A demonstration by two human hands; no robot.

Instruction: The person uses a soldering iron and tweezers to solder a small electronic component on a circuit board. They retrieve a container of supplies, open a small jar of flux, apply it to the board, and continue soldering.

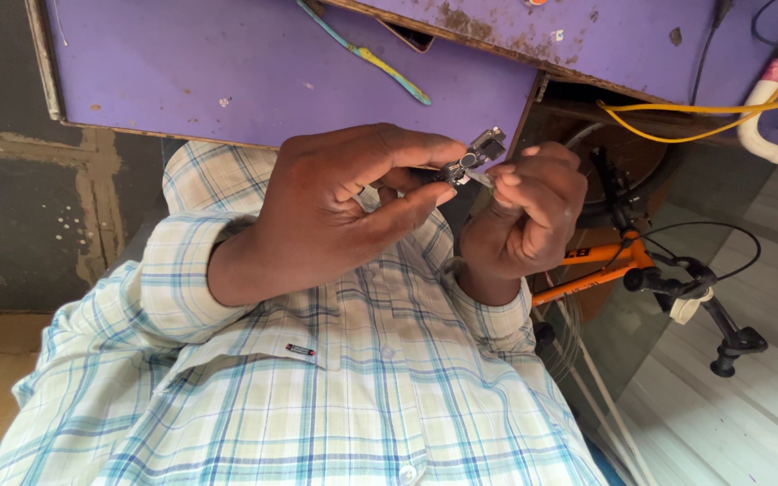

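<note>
My left hand (344,202) and my right hand (526,214) meet in front of my chest, just below the edge of a purple table (227,81). Between them is a small black electronic part (476,155) with metal bits. The thumb and forefinger of my left hand pinch its lower end. My right hand's fingertips are curled against its right side, on a small shiny piece. Which of the right hand's fingers grip it is partly hidden. Both sleeves belong to a pale plaid shirt (335,387).
A blue and yellow toothbrush (380,58) lies on the purple table. A yellow cable (695,112) and a white pipe (767,139) run at the upper right. An orange bicycle frame (605,261) with black handlebar parts (704,297) stands on the right, over grey flooring.
</note>
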